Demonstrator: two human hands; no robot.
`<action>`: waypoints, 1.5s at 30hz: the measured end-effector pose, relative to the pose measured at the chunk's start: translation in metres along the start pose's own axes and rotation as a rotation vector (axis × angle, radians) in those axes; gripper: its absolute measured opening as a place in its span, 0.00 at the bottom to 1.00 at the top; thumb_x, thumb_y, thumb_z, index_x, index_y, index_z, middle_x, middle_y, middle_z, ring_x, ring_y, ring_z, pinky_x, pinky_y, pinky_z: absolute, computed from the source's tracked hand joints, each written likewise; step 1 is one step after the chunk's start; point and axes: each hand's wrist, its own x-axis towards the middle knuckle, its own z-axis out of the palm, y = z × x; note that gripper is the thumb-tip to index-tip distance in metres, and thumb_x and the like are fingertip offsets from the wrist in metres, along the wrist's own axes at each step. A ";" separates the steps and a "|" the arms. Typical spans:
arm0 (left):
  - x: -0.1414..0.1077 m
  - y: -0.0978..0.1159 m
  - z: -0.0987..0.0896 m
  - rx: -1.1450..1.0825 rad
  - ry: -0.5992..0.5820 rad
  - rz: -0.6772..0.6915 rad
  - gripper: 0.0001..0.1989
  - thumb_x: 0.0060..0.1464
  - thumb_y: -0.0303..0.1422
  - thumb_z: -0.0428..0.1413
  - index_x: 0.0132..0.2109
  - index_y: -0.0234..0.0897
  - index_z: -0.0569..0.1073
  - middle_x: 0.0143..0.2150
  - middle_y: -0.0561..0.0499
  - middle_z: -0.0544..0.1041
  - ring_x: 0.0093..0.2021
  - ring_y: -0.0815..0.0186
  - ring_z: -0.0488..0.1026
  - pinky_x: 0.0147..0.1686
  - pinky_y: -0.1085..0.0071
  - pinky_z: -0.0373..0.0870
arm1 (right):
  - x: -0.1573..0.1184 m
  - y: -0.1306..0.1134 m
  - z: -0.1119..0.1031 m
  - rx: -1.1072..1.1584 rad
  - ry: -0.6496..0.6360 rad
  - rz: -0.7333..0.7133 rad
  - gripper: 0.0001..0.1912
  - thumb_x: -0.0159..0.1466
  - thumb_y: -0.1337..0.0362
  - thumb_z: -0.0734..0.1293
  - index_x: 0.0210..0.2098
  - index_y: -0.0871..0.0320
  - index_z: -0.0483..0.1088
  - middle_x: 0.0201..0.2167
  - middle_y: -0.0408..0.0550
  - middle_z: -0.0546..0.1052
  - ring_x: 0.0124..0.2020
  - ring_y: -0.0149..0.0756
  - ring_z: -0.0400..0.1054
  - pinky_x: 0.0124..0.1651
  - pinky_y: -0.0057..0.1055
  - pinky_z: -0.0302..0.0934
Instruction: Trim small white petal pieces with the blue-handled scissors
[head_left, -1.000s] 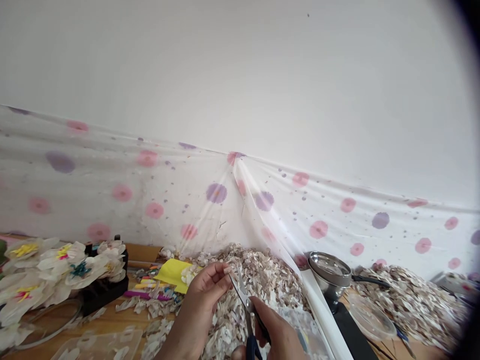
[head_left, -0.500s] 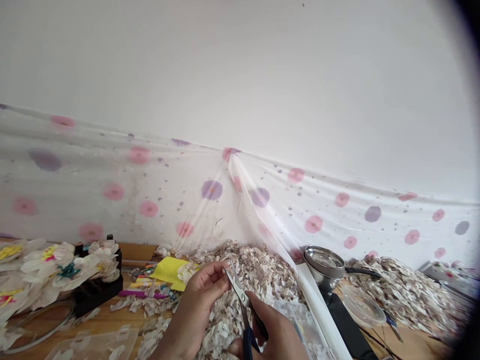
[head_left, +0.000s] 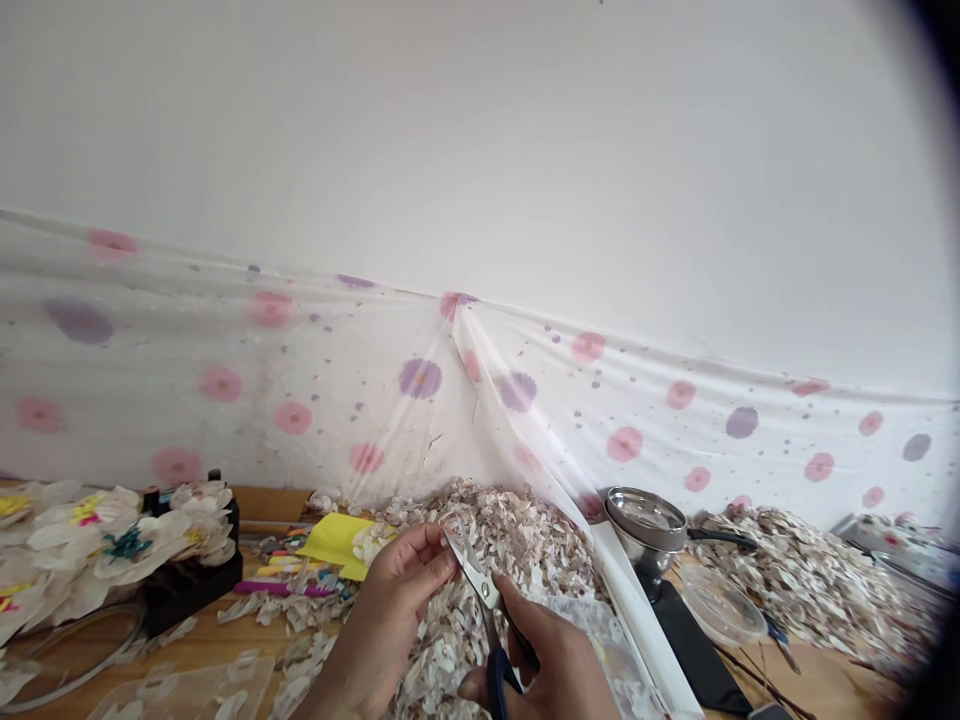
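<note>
My right hand (head_left: 547, 645) grips a pair of scissors (head_left: 489, 602) by dark blue handles. The metal blades point up and to the left, slightly apart, with their tips at the fingertips of my left hand (head_left: 397, 590). Thumb and fingers of that hand are pinched on what looks like a small pale flake, mostly hidden and blending into the background. Behind and below both hands spreads a large heap of thin, whitish-brown flakes (head_left: 536, 545).
Left lie pale petal flowers (head_left: 127, 545), a ring (head_left: 79, 685), a yellow sheet (head_left: 334, 543) and markers (head_left: 274, 588). To the right are metal bowls (head_left: 646, 525), a white roll (head_left: 637, 620), a clear lid (head_left: 724, 605) and another flake heap (head_left: 810, 585). A dotted plastic sheet (head_left: 300, 370) covers the wall's lower part.
The view has shifted slightly. Both hands keep nearly the same pose, with the scissor blades still beside my left fingertips.
</note>
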 end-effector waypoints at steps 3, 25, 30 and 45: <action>0.000 0.000 0.000 -0.005 -0.007 -0.006 0.11 0.38 0.33 0.70 0.30 0.34 0.78 0.27 0.50 0.76 0.31 0.66 0.69 0.35 0.72 0.66 | 0.000 0.002 0.000 0.001 0.011 -0.009 0.37 0.50 0.57 0.71 0.60 0.58 0.69 0.25 0.43 0.74 0.26 0.36 0.65 0.28 0.26 0.53; -0.001 0.003 0.000 -0.060 -0.023 -0.070 0.12 0.37 0.33 0.70 0.31 0.34 0.79 0.28 0.50 0.77 0.33 0.65 0.71 0.37 0.72 0.66 | -0.001 0.002 -0.003 -0.043 0.001 -0.035 0.34 0.53 0.55 0.72 0.58 0.57 0.70 0.24 0.42 0.76 0.25 0.34 0.66 0.27 0.24 0.53; 0.000 0.002 -0.001 -0.065 -0.044 -0.062 0.11 0.40 0.33 0.69 0.31 0.34 0.79 0.27 0.51 0.74 0.31 0.66 0.68 0.35 0.73 0.66 | -0.001 0.006 -0.001 -0.049 0.019 -0.030 0.33 0.51 0.57 0.73 0.57 0.56 0.72 0.23 0.41 0.76 0.24 0.34 0.67 0.27 0.24 0.53; 0.001 0.000 -0.006 0.038 -0.069 -0.017 0.09 0.46 0.36 0.65 0.31 0.35 0.77 0.27 0.53 0.72 0.33 0.65 0.67 0.36 0.72 0.64 | -0.003 0.003 -0.003 0.004 0.002 0.005 0.30 0.51 0.59 0.72 0.54 0.54 0.74 0.23 0.42 0.78 0.25 0.36 0.70 0.27 0.24 0.55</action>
